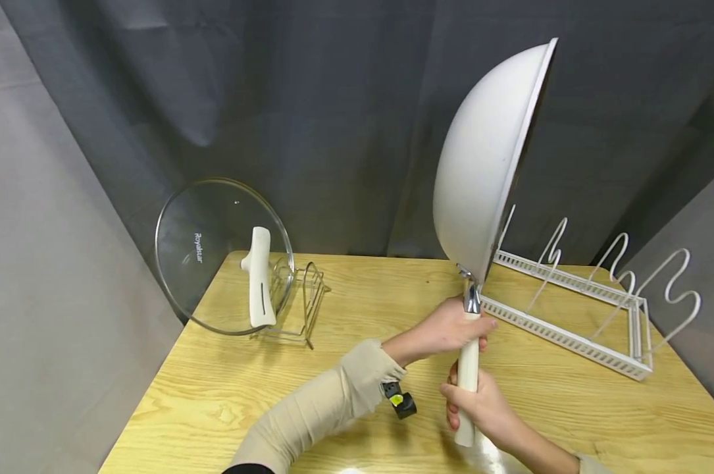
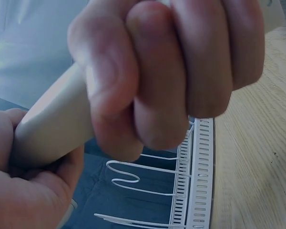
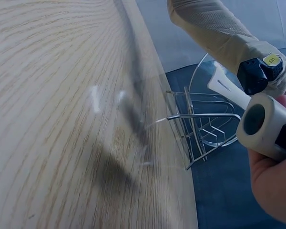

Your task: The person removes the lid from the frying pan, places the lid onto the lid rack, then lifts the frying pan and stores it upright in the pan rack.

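A white wok [image 1: 487,158] is held upright on edge above the table, its bowl at the top and its dark inside turned to the right. Near the metal collar, my left hand [image 1: 451,326] grips the upper part of the cream handle [image 1: 468,362]. Lower down, my right hand [image 1: 478,405] grips the same handle close to its end. Curled fingers of the left hand fill the left wrist view, with the right hand [image 2: 33,186] beyond them on the handle. In the right wrist view the handle's end [image 3: 264,126] shows in close-up.
A glass lid [image 1: 214,257] with a white handle stands in a small wire rack [image 1: 306,303] at the left. A white pan rack [image 1: 570,336] with wavy wire dividers lies along the right side of the wooden table [image 1: 214,395]. Dark curtain [image 1: 333,131] hangs behind.
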### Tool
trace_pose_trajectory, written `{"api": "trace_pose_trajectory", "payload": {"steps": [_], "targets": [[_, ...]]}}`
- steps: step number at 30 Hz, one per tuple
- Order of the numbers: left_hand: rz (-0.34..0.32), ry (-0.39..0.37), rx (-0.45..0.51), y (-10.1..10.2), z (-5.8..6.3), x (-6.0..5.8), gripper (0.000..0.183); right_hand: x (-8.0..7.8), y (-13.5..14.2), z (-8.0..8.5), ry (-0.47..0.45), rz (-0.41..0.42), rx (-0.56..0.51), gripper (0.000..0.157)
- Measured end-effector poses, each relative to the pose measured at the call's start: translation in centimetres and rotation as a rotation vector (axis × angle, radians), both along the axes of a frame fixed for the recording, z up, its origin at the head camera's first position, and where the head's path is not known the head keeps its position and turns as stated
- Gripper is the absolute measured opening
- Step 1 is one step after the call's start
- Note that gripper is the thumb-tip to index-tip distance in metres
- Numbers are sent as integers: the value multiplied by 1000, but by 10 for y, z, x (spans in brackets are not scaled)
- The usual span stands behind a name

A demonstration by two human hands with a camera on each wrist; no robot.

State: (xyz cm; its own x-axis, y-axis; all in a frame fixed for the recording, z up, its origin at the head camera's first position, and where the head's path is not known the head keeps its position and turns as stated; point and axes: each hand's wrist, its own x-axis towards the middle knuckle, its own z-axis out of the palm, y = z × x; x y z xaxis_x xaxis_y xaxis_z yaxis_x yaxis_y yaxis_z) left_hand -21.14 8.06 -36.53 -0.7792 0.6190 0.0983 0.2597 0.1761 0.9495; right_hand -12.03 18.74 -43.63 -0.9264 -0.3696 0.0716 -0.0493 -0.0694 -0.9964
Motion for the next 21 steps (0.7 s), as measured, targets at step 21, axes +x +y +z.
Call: {"api": "trace_pose_trajectory", "payload": {"steps": [21], "targets": [[-152,109,-95,31,-2,-4,23,0,22,-20,106,152,-322,27]]}}
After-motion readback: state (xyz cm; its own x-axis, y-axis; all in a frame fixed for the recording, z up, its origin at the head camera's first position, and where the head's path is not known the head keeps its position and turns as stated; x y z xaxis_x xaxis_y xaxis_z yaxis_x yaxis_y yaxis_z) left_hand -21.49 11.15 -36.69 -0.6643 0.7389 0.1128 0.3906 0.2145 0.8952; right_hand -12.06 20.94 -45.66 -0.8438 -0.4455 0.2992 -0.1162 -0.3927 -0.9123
